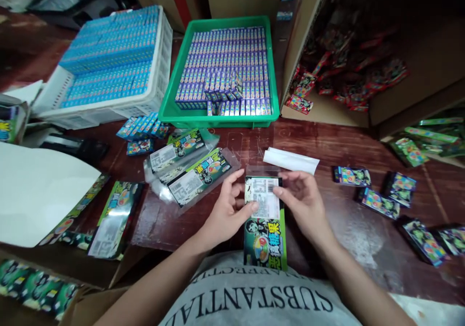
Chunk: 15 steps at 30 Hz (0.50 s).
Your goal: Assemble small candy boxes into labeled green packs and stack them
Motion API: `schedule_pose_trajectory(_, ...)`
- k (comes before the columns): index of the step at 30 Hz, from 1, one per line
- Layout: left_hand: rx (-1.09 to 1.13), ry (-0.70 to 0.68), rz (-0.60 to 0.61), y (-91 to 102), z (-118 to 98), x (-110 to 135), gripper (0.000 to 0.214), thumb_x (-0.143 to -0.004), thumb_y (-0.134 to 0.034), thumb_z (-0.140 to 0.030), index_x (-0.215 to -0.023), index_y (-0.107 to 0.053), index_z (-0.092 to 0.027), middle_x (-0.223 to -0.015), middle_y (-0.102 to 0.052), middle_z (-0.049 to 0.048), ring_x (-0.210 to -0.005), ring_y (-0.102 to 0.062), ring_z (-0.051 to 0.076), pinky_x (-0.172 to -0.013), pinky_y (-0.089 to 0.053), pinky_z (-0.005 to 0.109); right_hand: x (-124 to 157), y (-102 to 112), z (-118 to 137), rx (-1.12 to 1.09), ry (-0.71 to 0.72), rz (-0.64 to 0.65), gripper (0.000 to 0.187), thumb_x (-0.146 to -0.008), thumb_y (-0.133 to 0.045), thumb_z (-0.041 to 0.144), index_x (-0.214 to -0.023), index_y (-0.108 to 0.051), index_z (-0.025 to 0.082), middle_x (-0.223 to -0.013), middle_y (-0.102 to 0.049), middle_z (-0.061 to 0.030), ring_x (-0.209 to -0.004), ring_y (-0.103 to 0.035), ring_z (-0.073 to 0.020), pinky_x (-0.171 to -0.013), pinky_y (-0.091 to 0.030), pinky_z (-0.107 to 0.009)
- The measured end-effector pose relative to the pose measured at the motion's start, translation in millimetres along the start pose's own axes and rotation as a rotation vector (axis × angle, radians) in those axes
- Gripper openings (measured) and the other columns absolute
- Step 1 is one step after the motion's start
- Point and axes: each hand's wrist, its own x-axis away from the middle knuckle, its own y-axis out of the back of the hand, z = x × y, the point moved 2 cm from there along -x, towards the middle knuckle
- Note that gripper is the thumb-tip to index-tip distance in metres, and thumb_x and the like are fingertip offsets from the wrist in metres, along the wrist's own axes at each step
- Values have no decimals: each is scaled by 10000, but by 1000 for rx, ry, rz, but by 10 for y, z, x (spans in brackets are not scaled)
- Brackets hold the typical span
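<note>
Close to my body I hold a flat green and black printed packet (263,234), with a white barcode label at its far end and a clear plastic edge beyond it. My left hand (230,212) grips its left side, the thumb lying on the label. On the opposite side, my right hand (303,205) pinches it, thumb by the barcode and fingers partly hidden behind. Left of my left hand lie similar packets in clear plastic bags (199,176), overlapping on the table. A folded white paper (290,160) rests just beyond my right hand.
A green tray (274,93) of purple small boxes and a white crate (165,59) of blue ones stand at the back. Loose small boxes (379,202) lie at right. Cardboard cartons (327,110) rise behind them. White paper (43,190) and an open carton occupy the left.
</note>
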Motion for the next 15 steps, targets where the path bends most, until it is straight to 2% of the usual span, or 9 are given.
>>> schedule_pose_trajectory(2, 29, 48, 0, 11, 1, -31, 695, -924, -709, -257, -1453, -263, -319, -1312, -615, 94, -942, -701, 162, -867, -581, 350, 103, -61, -80, -51, -65, -64, 290, -846, -788, 352, -1085, -634, 300, -1074, -698, -6, -932, -671, -172, -819, -573, -318)
schedule_pose_trajectory(7, 17, 56, 1, 20, 14, -168, 759, -889, -748, -253, -1458, -256, -350, -1483, -516, 113, -914, -709, 139, -851, -594, 322, 38, 7, -126, -75, -99, 10, 372, -897, -727, 377, -1249, -628, 310, -1180, -686, -24, -992, -652, -176, -869, -557, -331)
schedule_pose_trajectory(10, 28, 61, -25, 18, 56, -251, 705, -854, -784, -257, -1361, -301, -330, -1472, -532, 105, -850, -710, 122, -817, -603, 317, -85, 117, -113, -27, -112, 63, 331, -900, -724, 379, -1212, -651, 295, -1130, -681, -13, -955, -638, -163, -848, -547, -308)
schedule_pose_trajectory(12, 31, 80, -11, 19, 80, -259, 609, -856, -783, -260, -1280, -346, -298, -1420, -577, 99, -877, -710, 135, -819, -596, 313, -129, 182, -107, 8, -134, 119, 278, -896, -733, 379, -1150, -668, 285, -1065, -681, -3, -888, -629, -150, -795, -542, -287)
schedule_pose_trajectory(15, 15, 91, 41, 7, 61, -226, 618, -890, -744, -263, -1369, -356, -306, -1432, -568, 100, -1006, -693, 174, -884, -576, 340, -143, 232, -107, 34, -164, 185, 254, -904, -728, 378, -1131, -668, 283, -1055, -692, -2, -850, -629, -145, -742, -538, -275)
